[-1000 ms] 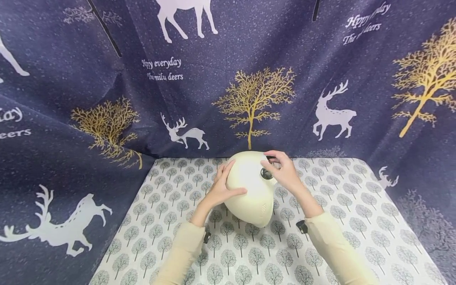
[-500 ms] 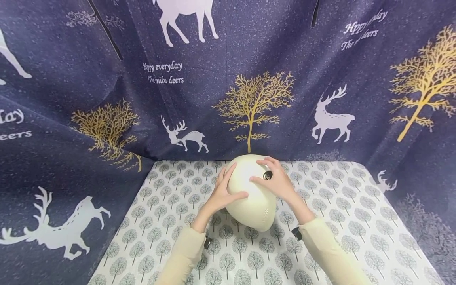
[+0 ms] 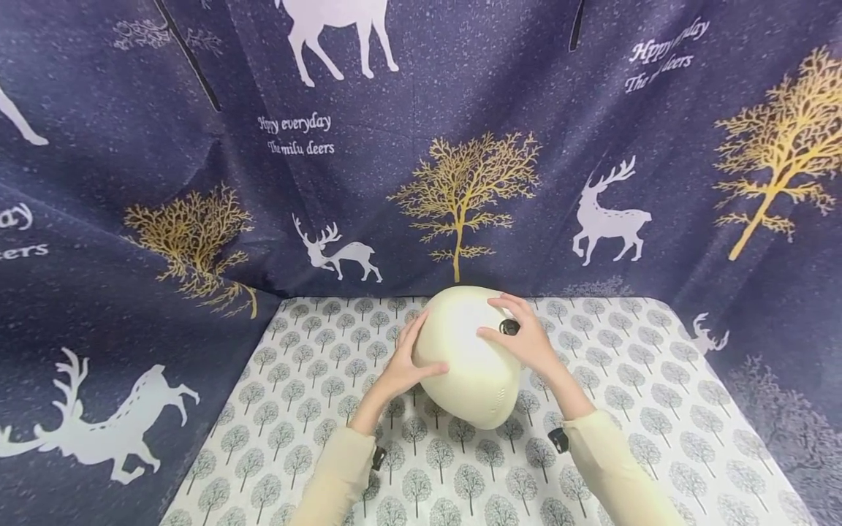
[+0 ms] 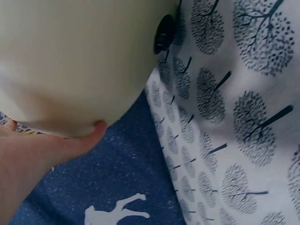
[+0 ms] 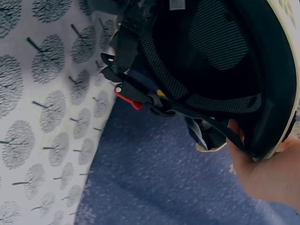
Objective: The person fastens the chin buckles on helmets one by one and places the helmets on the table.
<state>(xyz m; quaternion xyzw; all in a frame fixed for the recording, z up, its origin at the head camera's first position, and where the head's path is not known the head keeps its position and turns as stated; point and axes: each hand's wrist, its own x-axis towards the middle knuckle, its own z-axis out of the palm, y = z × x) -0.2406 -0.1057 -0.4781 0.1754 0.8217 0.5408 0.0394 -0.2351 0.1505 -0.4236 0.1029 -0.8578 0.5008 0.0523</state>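
Note:
A cream helmet point(image 3: 463, 351) is held tilted over the patterned cloth, its smooth shell facing up in the head view. My left hand point(image 3: 403, 365) cups the shell's left side, thumb across the front and fingers spread behind. At the right, my right hand point(image 3: 529, 340) grips the helmet's edge beside a round black fitting point(image 3: 509, 326). The right wrist view looks into the black padded lining point(image 5: 218, 35), with chin straps and a red buckle tab point(image 5: 129, 97) hanging out. There the right fingers are partly hidden behind the rim.
A white cloth with grey trees point(image 3: 302, 460) covers the table. Behind it and along the sides hangs a dark blue curtain point(image 3: 408, 219) with deer and golden trees. Black wrist cameras are strapped under both cream sleeves point(image 3: 612, 460).
The helmet has shifted slightly right and towards me, turning a little. My right hand moved left and down over its edge, then slightly back right. My left hand keeps its hold.

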